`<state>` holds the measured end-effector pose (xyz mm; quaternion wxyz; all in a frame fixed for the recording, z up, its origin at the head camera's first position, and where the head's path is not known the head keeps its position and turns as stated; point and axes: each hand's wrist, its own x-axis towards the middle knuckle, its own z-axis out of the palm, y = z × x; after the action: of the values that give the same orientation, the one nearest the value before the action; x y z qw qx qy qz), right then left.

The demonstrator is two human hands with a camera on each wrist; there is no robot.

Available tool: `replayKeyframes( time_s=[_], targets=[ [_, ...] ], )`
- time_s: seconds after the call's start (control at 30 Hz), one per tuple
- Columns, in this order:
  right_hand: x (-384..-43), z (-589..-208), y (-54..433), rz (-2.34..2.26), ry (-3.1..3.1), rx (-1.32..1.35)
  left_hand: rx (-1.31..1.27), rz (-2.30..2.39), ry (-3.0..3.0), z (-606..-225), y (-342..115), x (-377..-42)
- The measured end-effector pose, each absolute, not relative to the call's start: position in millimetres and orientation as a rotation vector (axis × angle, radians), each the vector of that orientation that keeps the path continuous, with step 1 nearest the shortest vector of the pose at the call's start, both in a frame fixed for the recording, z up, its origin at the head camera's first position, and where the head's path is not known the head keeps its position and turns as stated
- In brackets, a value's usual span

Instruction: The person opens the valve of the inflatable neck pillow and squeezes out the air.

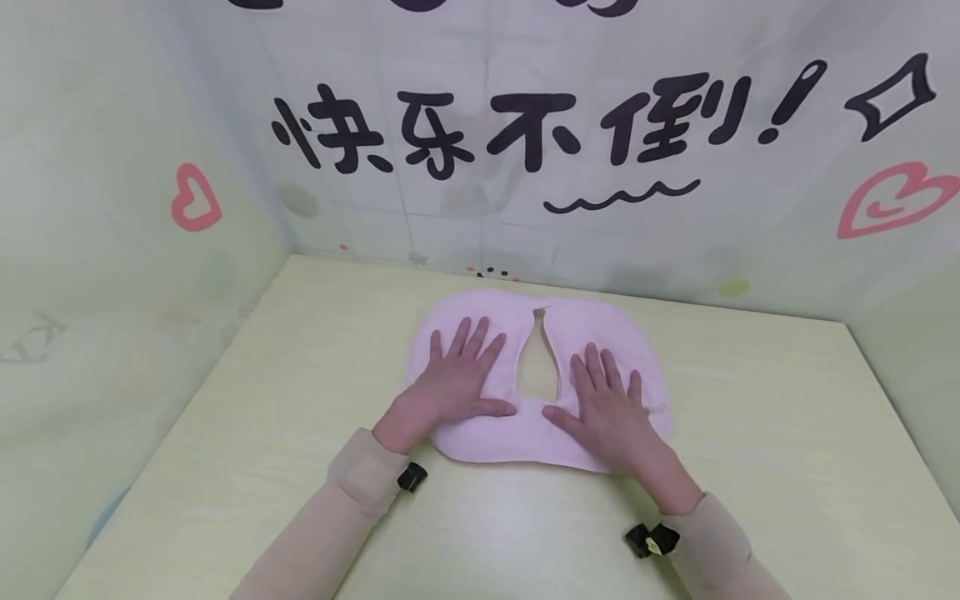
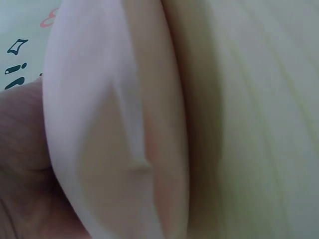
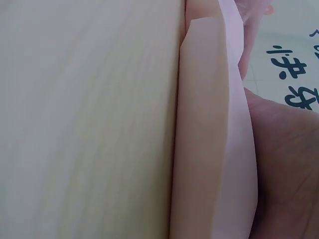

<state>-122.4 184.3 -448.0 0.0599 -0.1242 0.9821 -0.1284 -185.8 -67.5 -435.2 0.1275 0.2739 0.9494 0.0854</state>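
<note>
A soft pink cushion with rounded corners lies flat on the table. Its middle has a teardrop-shaped opening that narrows to a slit at the far edge. My left hand rests on the left half with its fingers spread and its thumb toward the opening. On the other half rests my right hand, also palm down with straight fingers. Both wrist views look along the cushion's near side: a creased pink edge beside my left palm, and a layered pink edge beside my right palm.
The pale wood-grain table extends around the cushion. Behind it hangs a printed white cloth with black lettering and hearts, and another printed cloth closes the left side. Small black devices sit at my wrists.
</note>
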Motion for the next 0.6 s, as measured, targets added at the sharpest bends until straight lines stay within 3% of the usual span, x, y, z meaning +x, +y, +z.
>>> replayKeyframes(
  time_s=[0.6],
  targets=[
    [-127.1, -447.9, 181.1, -0.390, 2.962, -0.343, 0.765, 0.272, 2.784, -436.1, -67.1, -182.4]
  ],
)
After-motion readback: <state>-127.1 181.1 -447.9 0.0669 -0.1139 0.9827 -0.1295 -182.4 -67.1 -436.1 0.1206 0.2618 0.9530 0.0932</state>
